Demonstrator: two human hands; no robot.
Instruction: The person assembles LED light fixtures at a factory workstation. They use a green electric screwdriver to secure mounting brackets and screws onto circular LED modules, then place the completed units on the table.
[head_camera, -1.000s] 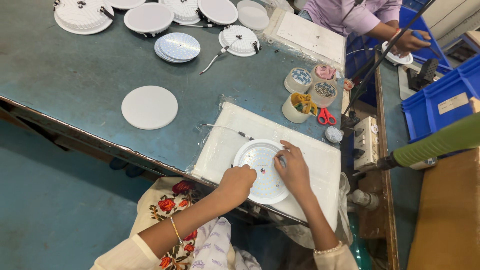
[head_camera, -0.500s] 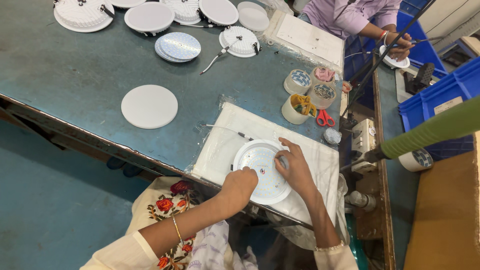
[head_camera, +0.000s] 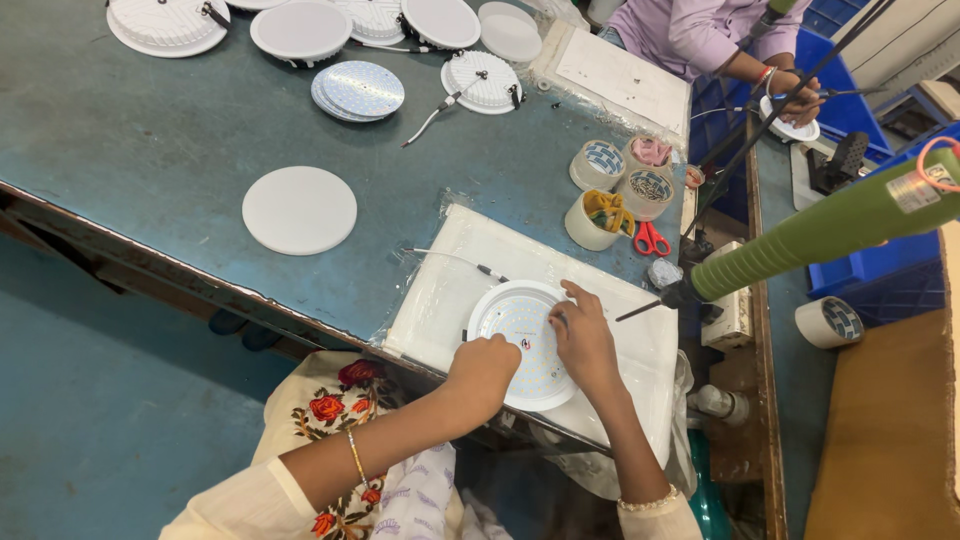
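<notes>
Two hands on one round white lamp housing (head_camera: 525, 340), which lies face-up on the white foam pad (head_camera: 450, 290) at the near edge of the blue-green table (head_camera: 150, 150); landmark below is that housing. Far left of it, up the table: a plain white disc (head_camera: 299, 209). Left hand (head_camera: 485, 370) sits on the housing's lower-left rim, fingers curled together against it; can't tell if it actually pinches the rim. Right hand (head_camera: 582, 335) rests on the housing's right side, fingers together, tips pressed onto the LED face. Up and right of the housing: yellow-filled cup (head_camera: 592, 220), red scissors (head_camera: 651, 239). Right of it: green-handled driver (head_camera: 800, 235), hanging, tip pointing toward the housing, not touching. Far upper right: another person's hand (head_camera: 800, 100).
</notes>
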